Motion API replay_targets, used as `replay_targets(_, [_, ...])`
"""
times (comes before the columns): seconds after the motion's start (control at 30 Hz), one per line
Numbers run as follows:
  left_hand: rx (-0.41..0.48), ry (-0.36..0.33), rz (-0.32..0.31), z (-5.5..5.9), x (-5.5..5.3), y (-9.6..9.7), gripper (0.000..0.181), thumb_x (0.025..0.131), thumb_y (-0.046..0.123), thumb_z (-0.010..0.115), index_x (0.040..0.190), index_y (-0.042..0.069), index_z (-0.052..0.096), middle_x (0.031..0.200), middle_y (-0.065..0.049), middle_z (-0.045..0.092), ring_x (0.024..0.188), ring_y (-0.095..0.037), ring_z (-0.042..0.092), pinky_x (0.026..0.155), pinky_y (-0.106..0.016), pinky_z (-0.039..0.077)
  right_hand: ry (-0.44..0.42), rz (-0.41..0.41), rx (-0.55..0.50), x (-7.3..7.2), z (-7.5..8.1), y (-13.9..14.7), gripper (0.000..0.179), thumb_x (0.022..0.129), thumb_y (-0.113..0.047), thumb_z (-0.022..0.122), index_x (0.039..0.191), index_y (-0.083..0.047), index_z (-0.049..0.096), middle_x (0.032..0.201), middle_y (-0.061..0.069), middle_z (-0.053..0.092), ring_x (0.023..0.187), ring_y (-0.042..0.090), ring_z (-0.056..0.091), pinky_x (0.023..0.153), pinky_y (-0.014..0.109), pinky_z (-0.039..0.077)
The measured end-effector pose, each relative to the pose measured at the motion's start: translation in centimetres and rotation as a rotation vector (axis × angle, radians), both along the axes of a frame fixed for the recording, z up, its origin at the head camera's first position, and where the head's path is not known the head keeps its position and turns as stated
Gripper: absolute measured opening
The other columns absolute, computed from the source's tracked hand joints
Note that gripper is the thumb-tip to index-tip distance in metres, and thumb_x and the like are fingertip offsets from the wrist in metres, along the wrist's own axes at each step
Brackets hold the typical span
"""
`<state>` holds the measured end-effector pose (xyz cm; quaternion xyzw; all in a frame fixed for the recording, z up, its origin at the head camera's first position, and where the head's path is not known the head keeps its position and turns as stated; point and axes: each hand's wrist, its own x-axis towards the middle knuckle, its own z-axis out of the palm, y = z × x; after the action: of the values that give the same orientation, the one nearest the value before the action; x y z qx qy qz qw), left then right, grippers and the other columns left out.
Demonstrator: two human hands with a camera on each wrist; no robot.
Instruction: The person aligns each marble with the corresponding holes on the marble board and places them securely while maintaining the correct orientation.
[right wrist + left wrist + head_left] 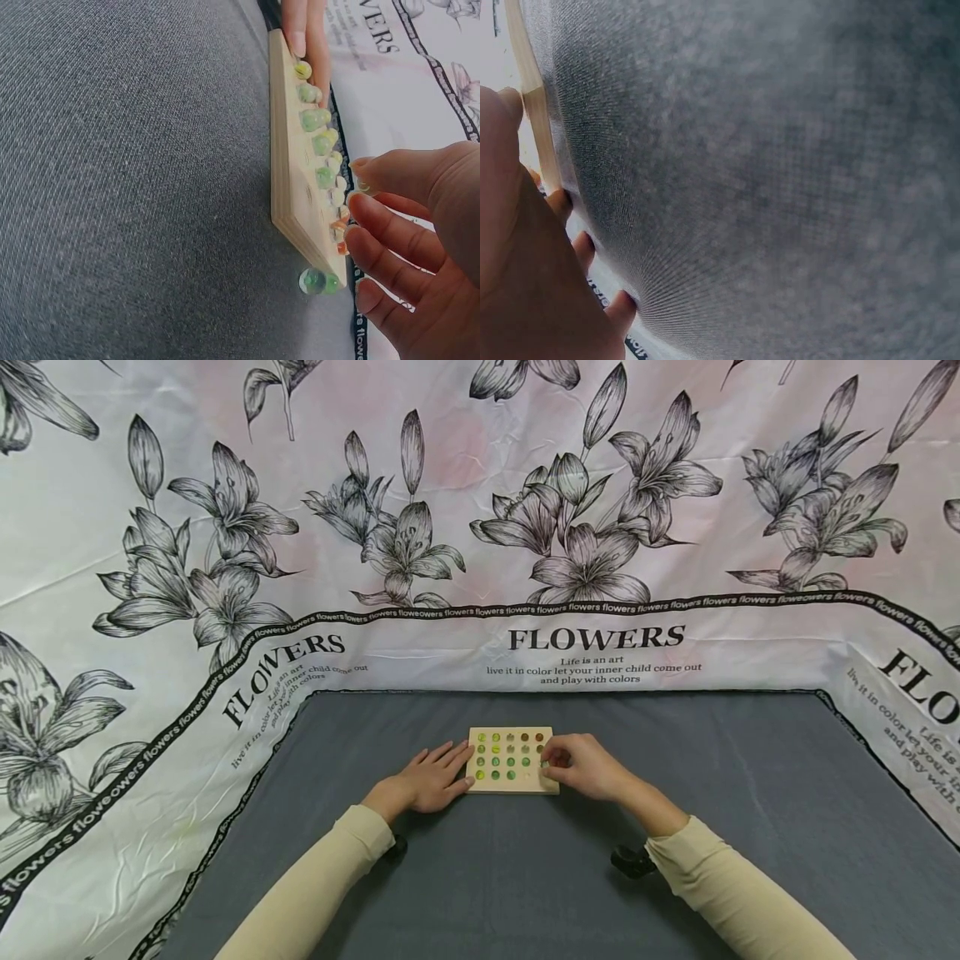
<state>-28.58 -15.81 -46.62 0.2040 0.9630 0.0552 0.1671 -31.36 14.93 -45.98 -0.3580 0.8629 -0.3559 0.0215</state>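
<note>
A pale wooden board (pixel 534 783) with rows of round hollows lies flat on the grey cloth, most hollows holding glass marbles. Yellow and green marbles (pixel 496 762) sit at the left and middle, and reddish-brown ones (pixel 539 737) at the top right. My left hand (pixel 433 779) rests with fingers spread, touching the board's left edge. Over the right edge, my right hand (pixel 581 766) pinches a clear greenish marble (pixel 364 185) between thumb and index finger, its other fingers loosely bent. Two green marbles (pixel 312 281) lie beside the board's right end, hidden by the hand in the head view.
Grey cloth (pixel 495 877) covers the table around the board. A white floral cloth (pixel 450 652) with printed lettering rises behind and at the sides. Dark wrist devices (pixel 633 862) show under both sleeves.
</note>
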Motion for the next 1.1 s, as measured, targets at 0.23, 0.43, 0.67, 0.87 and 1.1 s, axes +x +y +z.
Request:
replay_targets(0.23, [0.0, 0.011, 0.01, -0.8, -0.4, -0.3, 0.067, 0.111, 0.053, 0.029, 0.167, 0.022, 0.009, 0.173, 0.003, 0.009, 0.159, -0.023, 0.008, 0.126, -0.056, 0.009, 0.013, 0.006, 0.009, 0.3, 0.0, -0.6, 0.01, 0.093, -0.006, 0.075, 0.102, -0.001, 0.073, 0.087, 0.0, 0.068, 0.075, 0.009, 0.06, 0.066, 0.029, 0.051])
replay_targets(0.43, [-0.003, 0.013, 0.019, -1.5, -0.7, -0.5, 0.069, 0.11, 0.056, 0.028, 0.167, 0.024, 0.006, 0.173, 0.005, 0.007, 0.159, -0.021, 0.007, 0.125, -0.056, 0.008, 0.017, 0.0, 0.027, 0.8, 0.3, -1.5, 0.009, 0.093, -0.005, 0.075, 0.1, -0.001, 0.073, 0.086, 0.001, 0.068, 0.076, 0.011, 0.061, 0.067, 0.029, 0.052])
replay_targets(0.67, [-0.01, 0.006, 0.011, -0.5, -0.1, -0.3, 0.068, 0.111, 0.053, 0.029, 0.167, 0.022, 0.008, 0.173, 0.003, 0.009, 0.159, -0.022, 0.008, 0.126, -0.055, 0.009, 0.004, -0.023, 0.051, 0.7, -0.2, -2.5, 0.009, 0.092, -0.005, 0.076, 0.1, -0.001, 0.073, 0.087, 0.001, 0.07, 0.077, 0.011, 0.064, 0.069, 0.029, 0.054])
replay_targets(0.87, [0.012, 0.021, -0.006, 0.2, 0.5, -0.1, 0.065, 0.111, 0.051, 0.03, 0.167, 0.02, 0.013, 0.172, 0.001, 0.013, 0.158, -0.025, 0.011, 0.125, -0.056, 0.011, 0.014, -0.033, 0.064, 0.7, -0.5, -2.9, 0.009, 0.092, -0.003, 0.075, 0.1, -0.001, 0.074, 0.089, 0.004, 0.072, 0.079, 0.014, 0.066, 0.071, 0.031, 0.055])
replay_targets(1.1, [0.013, 0.022, -0.003, 0.1, 0.6, -0.2, 0.066, 0.111, 0.052, 0.03, 0.167, 0.02, 0.015, 0.172, 0.002, 0.014, 0.158, -0.024, 0.012, 0.125, -0.056, 0.012, 0.025, -0.041, 0.074, 0.9, -0.9, -3.3, 0.009, 0.091, -0.001, 0.072, 0.1, -0.001, 0.075, 0.089, 0.004, 0.072, 0.078, 0.014, 0.066, 0.071, 0.032, 0.056])
